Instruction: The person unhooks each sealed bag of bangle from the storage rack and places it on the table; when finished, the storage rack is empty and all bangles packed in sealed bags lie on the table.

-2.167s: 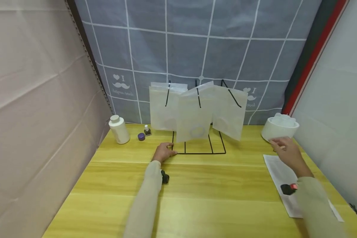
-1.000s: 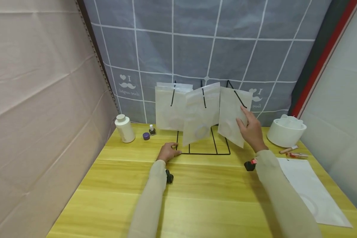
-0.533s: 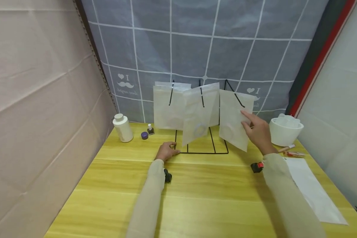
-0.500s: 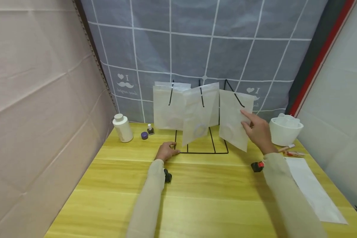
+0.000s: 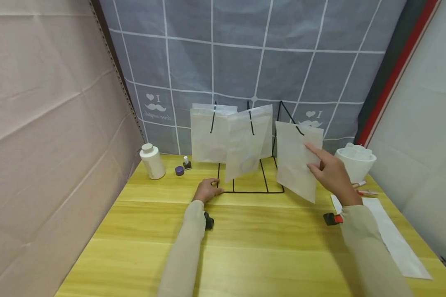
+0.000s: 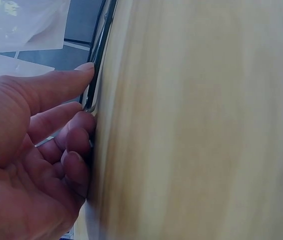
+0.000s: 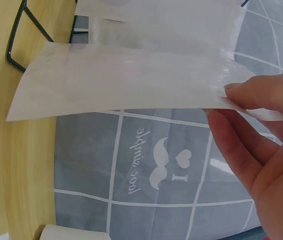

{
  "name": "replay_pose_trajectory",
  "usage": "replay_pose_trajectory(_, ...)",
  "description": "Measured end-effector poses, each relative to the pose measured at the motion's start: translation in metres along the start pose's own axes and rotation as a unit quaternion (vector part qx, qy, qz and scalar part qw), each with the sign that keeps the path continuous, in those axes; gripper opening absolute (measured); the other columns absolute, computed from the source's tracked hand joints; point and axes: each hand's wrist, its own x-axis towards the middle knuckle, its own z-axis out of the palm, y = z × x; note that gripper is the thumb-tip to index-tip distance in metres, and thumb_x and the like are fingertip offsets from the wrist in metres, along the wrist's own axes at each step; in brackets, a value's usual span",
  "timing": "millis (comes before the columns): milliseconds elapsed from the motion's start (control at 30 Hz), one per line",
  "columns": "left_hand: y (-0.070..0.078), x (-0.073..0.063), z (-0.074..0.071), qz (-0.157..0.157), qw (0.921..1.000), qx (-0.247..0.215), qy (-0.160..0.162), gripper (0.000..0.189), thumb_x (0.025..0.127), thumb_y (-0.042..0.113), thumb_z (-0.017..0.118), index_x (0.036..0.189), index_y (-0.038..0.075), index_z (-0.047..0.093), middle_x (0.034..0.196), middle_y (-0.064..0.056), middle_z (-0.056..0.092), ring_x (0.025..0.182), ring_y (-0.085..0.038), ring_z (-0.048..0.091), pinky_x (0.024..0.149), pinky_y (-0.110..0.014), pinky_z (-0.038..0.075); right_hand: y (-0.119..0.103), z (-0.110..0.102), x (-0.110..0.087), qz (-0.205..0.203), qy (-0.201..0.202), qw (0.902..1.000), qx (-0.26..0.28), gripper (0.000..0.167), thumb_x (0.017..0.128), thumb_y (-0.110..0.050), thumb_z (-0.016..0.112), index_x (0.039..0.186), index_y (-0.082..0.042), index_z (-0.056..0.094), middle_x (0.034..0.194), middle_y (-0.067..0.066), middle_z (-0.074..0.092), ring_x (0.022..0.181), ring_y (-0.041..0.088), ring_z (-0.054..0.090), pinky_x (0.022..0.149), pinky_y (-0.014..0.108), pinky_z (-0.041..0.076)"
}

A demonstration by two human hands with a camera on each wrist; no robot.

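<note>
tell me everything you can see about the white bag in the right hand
The flat, rectangular, translucent white bag looks like thin plastic, lightly creased. It hangs at the right end of the black wire rack, tilted, its lower edge sloping down to the right. The right hand pinches its right side. A hook tip shows in front, just below its top edge. Any contents cannot be made out.

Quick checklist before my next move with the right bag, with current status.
1. Left hand bracing the black rack: ok, at its front left corner.
2. Right hand gripping the right bag: ok, pinched at its edge.
3. Right bag off its hook: not ok, the hook's tip pokes out in front.
4. Left bag and middle bag hanging: ok.
5. Right bag's hole untorn: cannot tell, too small.
</note>
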Motion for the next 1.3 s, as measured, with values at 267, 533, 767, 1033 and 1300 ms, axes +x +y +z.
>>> replay_pose_trajectory(267,-0.001,-0.002,0.001,0.007,1.0000,0.001,-0.001,0.054,0.092,0.019,0.076,0.142,0.008,0.059,0.140,-0.020,0.059,0.122,-0.037,0.060,0.100,-0.051,0.049,-0.004,-0.019,-0.022,-0.025,-0.005,0.9993,0.029,0.065,0.080,0.008,0.079,0.141,-0.005,0.059,0.082,0.010,0.063,0.058,0.004,0.038,0.053,0.015,0.035)
replay_pose_trajectory(533,0.000,-0.001,0.002,0.011,0.9999,-0.009,0.000,0.053,0.091,0.019,0.076,0.141,0.008,0.060,0.143,-0.019,0.057,0.128,-0.039,0.056,0.104,-0.054,0.046,-0.006,-0.054,-0.063,0.032,-0.031,0.9907,0.128,0.064,0.080,0.011,0.078,0.140,-0.007,0.061,0.101,-0.014,0.066,0.050,0.002,0.041,0.047,0.019,0.035)
replay_pose_trajectory(767,-0.001,0.004,-0.001,0.010,0.9999,-0.001,0.002,0.053,0.092,0.021,0.076,0.141,0.010,0.060,0.138,-0.019,0.060,0.121,-0.037,0.060,0.100,-0.051,0.049,0.049,-0.061,-0.100,0.208,-0.225,0.9256,0.223,0.053,0.094,-0.012,0.072,0.144,-0.009,0.056,0.114,-0.015,0.057,0.081,0.002,0.050,0.063,0.023,0.045)
replay_pose_trajectory(1033,-0.002,0.008,-0.004,0.013,0.9999,0.004,0.002,0.055,0.091,0.020,0.077,0.142,0.009,0.059,0.137,-0.018,0.062,0.119,-0.034,0.061,0.098,-0.049,0.050,0.100,-0.029,-0.118,0.296,-0.388,0.8467,0.212,0.060,0.091,-0.025,0.076,0.141,0.002,0.055,0.143,0.029,0.049,0.099,0.011,0.057,0.077,0.033,0.054)
replay_pose_trajectory(1300,-0.005,0.008,0.000,0.000,0.9999,-0.011,-0.002,0.056,0.090,0.021,0.078,0.142,0.011,0.060,0.138,-0.018,0.061,0.123,-0.035,0.059,0.100,-0.049,0.049,0.119,-0.008,-0.123,0.271,-0.391,0.8712,0.121,0.056,0.086,-0.032,0.080,0.131,-0.002,0.065,0.138,0.029,0.056,0.129,0.052,0.044,0.099,0.066,0.040)
